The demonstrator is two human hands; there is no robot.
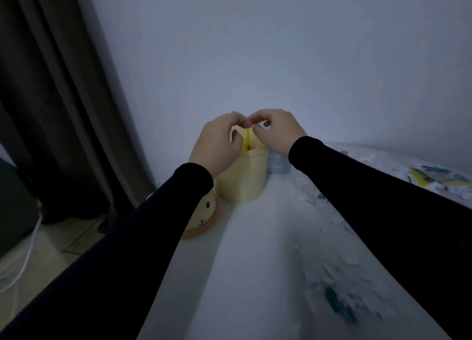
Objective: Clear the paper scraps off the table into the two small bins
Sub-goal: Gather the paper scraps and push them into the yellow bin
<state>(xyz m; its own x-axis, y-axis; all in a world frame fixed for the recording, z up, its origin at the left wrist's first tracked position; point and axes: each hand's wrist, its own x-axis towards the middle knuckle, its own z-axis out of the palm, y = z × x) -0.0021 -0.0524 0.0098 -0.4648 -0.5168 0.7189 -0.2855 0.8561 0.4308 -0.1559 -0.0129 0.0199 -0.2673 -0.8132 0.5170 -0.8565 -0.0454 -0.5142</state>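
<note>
Yellow bin [240, 178]: smooth plastic, standing by the wall; your hands are working at its rim.
Hands: your left hand [217, 143] and right hand [277, 130] are pinching something pale together; what, you cannot tell.
Blue bin [277, 164]: sitting just behind.
Progress: paper scraps [329, 283] are littering the white counter [255, 275]; most clearing remaining, by my judgement.

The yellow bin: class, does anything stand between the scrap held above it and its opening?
Nothing visible does. Both hands, left and right, pinch a pale scrap directly above the yellow bin, whose top looks open.
</note>
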